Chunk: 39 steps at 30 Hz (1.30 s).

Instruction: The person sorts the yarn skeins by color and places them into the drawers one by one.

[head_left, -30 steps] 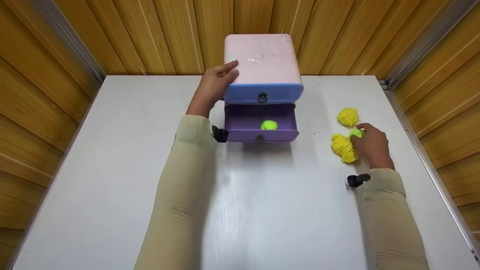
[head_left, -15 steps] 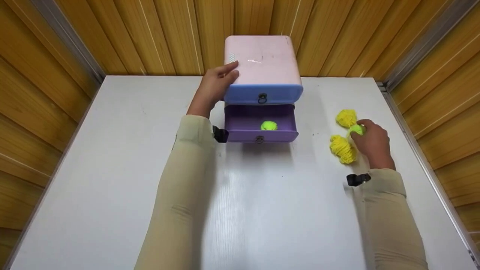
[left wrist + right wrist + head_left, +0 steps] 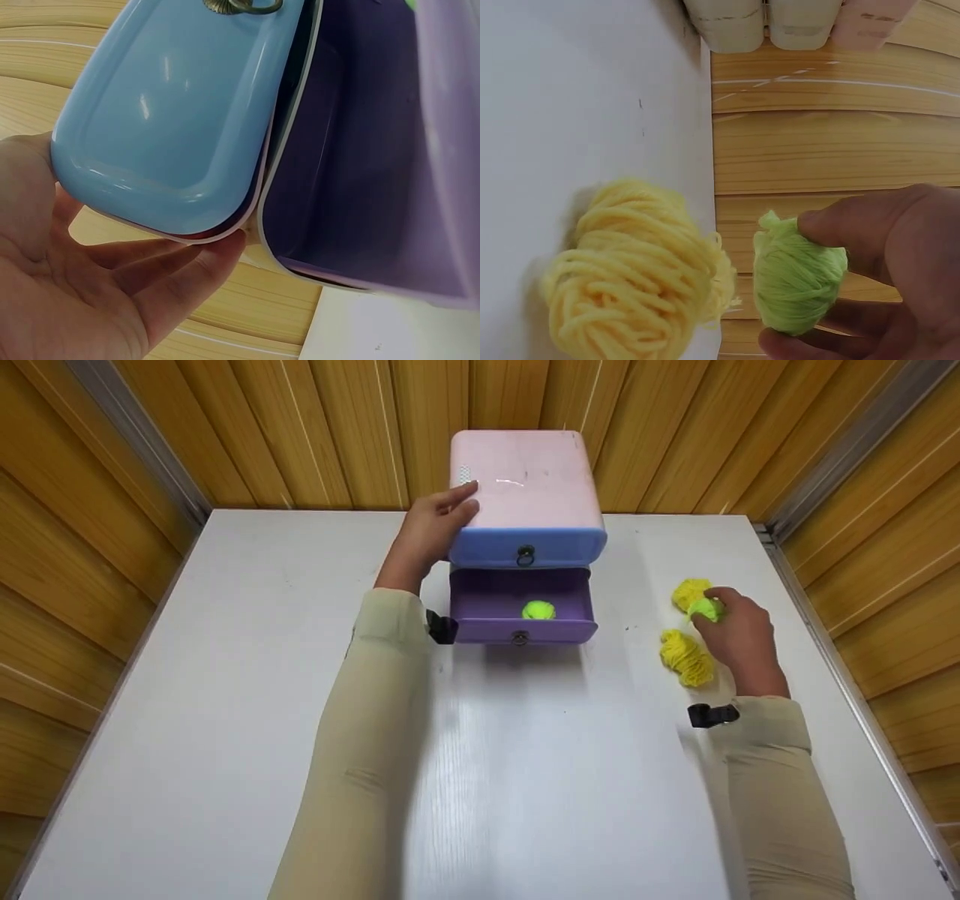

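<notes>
A small pink drawer cabinet (image 3: 525, 480) is stood at the far middle of the white tabletop (image 3: 225, 697), its fronts turned toward the person. Its upper blue drawer (image 3: 527, 547) is pushed in, while the lower purple drawer (image 3: 523, 604) is drawn out, and one green yarn ball (image 3: 538, 610) is seen lying inside it near the front wall. A second green yarn ball (image 3: 706, 610), roundish and without a clear long axis, is pinched between the thumb and curled fingers of the right hand (image 3: 739, 641), over the right part of the tabletop and apparently raised off it. Just beyond it a yellow yarn bundle (image 3: 688, 592) is laid, and a second yellow yarn bundle (image 3: 685, 658) lies just left of the right hand. The left hand (image 3: 427, 536) is set flat against the cabinet's left side, fingers straight and relaxed, thumb up on the top edge. Both forearms are stretched forward in beige sleeves, well apart.
</notes>
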Each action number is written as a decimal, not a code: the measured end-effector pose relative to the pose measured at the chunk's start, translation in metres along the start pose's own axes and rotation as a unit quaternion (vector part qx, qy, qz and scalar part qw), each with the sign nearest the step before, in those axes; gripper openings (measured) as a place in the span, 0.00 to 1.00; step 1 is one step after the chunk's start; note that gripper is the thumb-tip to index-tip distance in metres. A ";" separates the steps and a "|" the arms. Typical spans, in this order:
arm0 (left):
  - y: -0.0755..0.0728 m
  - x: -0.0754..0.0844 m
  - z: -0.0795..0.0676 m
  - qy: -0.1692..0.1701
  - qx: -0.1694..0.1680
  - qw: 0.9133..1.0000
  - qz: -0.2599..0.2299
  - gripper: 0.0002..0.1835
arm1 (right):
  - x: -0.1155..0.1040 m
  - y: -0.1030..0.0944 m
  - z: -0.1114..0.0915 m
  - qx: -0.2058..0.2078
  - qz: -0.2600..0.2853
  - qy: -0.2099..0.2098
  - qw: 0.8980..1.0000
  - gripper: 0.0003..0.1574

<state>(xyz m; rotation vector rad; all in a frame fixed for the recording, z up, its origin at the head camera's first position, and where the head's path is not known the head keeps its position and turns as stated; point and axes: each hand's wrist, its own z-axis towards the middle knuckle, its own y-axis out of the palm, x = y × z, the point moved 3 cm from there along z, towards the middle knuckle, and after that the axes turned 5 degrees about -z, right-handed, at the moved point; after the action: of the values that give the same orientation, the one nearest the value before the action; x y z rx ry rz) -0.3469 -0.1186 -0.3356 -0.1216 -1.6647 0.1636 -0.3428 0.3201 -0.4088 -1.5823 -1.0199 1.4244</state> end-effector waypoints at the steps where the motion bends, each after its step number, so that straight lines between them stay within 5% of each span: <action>1: 0.000 0.000 0.000 0.001 0.000 1.000 0.002 0.21 | -0.002 -0.001 0.000 -0.001 0.000 -0.002 1.000 0.37; 39: 0.003 0.001 0.003 -0.005 0.006 1.000 0.004 0.21 | -0.080 -0.025 -0.038 0.026 -0.020 -0.093 0.995 0.33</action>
<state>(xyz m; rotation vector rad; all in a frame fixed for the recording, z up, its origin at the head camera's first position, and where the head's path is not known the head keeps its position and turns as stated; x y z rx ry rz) -0.3496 -0.1151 -0.3359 -0.1192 -1.6741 0.1812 -0.3110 0.2551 -0.3518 -1.4055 -1.1064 1.5799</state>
